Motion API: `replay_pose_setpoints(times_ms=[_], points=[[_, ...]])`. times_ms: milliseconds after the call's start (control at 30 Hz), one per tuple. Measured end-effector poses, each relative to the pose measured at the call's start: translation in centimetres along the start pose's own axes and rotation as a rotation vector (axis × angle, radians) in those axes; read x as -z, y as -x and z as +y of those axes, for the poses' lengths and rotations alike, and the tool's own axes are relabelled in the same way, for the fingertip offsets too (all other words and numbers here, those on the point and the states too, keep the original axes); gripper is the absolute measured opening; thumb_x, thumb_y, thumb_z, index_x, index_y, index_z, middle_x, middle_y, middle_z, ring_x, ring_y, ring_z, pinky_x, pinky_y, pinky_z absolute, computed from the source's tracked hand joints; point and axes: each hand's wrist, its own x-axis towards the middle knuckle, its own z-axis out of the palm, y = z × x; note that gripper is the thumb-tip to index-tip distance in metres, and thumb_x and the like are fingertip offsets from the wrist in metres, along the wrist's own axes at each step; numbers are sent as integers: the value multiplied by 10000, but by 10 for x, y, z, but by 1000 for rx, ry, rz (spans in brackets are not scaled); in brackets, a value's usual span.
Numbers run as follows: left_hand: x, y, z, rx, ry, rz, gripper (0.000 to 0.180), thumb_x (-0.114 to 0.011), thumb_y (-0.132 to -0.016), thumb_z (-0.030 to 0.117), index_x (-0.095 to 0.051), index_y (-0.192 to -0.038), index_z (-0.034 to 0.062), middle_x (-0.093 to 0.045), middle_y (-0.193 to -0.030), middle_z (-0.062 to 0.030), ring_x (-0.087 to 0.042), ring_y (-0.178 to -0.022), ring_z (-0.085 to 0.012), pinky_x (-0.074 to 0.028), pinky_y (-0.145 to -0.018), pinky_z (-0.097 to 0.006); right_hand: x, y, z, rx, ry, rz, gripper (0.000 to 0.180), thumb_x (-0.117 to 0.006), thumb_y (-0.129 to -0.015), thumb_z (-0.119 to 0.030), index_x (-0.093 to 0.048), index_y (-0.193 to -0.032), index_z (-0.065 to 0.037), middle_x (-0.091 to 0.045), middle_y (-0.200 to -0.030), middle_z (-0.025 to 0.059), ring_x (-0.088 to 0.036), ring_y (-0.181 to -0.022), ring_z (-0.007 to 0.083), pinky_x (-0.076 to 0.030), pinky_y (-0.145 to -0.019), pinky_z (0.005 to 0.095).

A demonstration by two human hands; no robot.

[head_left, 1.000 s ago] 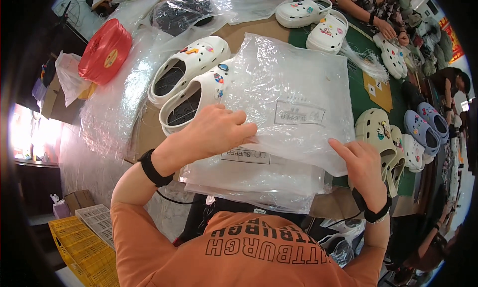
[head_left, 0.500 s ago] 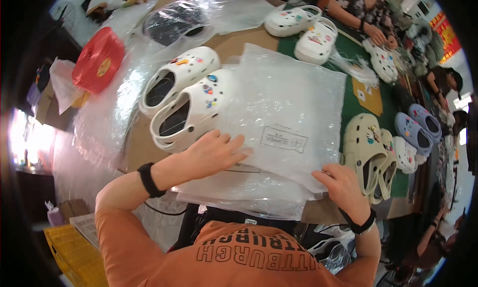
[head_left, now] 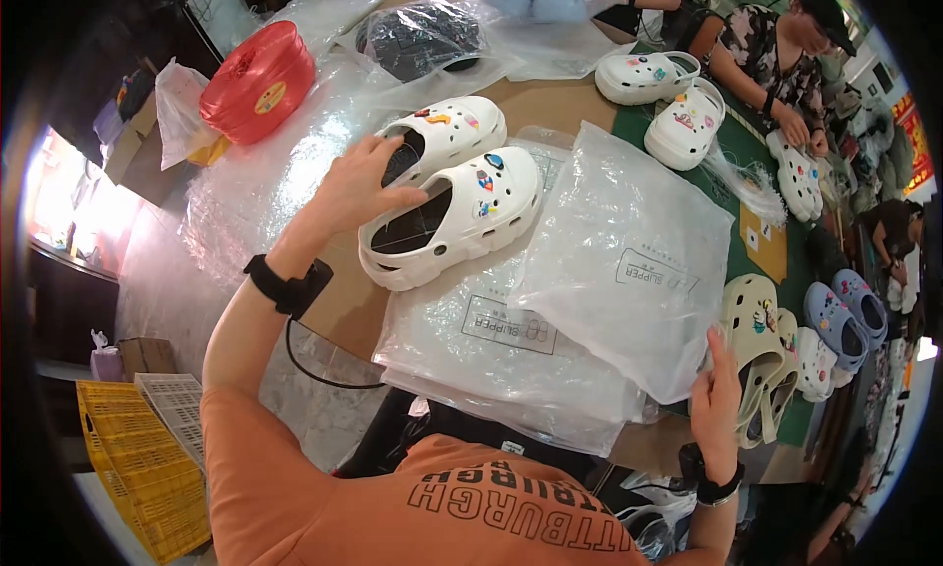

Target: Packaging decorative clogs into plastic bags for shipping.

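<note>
A pair of white clogs with colourful charms lies on the left of the table, toes pointing to the upper right. My left hand [head_left: 359, 188] is over their heel ends, fingers apart. Its thumb reaches across the opening of the near clog [head_left: 496, 198], and the fingers rest at the heel of the far clog [head_left: 460, 129], partly hiding it. A frosted plastic bag [head_left: 629, 261] lies slanted over a stack of similar bags [head_left: 462, 355]. My right hand [head_left: 717, 399] has its fingers stretched out along the bag's right edge, close beside a beige clog [head_left: 747, 315].
More white clogs [head_left: 643, 78], blue clogs [head_left: 835, 320] and a bundle of clear strings [head_left: 751, 188] are on the table. A roll of red ribbon [head_left: 257, 83] stands far left, near a bagged dark item [head_left: 422, 37]. Across the table a person handles a white clog [head_left: 794, 178].
My left hand has left the plastic bags and moved up and left onto the clogs' heels. My right hand's fingers have straightened at the bag's edge. The whole view has shifted.
</note>
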Motion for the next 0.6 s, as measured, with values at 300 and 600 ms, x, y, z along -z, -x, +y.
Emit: replay_pose_setpoints(times_ms=[300, 600], points=[[-36, -11, 5, -51, -131, -156, 294, -596, -793, 247, -515, -961, 20, -566, -925, -154, -554, -892, -354, -440, -734, -440, 6, -19, -38, -85, -120, 107, 530, -546, -762, 1, -425, -1277, -26, -391, -1354, 164, -493, -648, 169, -422, -597, 249], [34, 8, -28, 232, 881, -80, 371, -605, -778, 83, -547, -1115, -62, -586, -1122, -132, -544, -1018, -134, -425, -907, -279, -3, -51, -33, -42, -100, 118, 638, -582, -749, -75, -333, -1337, -56, -376, -1360, 153, -603, -714, 282, -490, -639, 346]])
